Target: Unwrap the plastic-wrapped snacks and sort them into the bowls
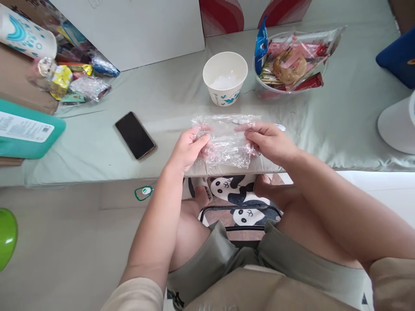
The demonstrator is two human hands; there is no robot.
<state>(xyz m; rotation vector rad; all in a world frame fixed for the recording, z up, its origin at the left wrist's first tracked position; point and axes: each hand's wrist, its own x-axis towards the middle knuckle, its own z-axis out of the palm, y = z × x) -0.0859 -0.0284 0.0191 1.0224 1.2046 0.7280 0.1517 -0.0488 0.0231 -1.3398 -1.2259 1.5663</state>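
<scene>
Pinching crinkled plastic film [228,151] at opposite sides with left hand [189,149] and right hand [272,141], just nearer than paper bowl [224,97] — could tear from hard pulling — or tip bowl from forward nudging.

Can see a black rectangular smartphone [135,135] lying flat on pale green cloth [87,149]. Farther left, can spot a teal rectangular package [54,131] with a white label [24,125]; far right, a white rounded container [399,125] near a dark-blue object [397,58].
</scene>
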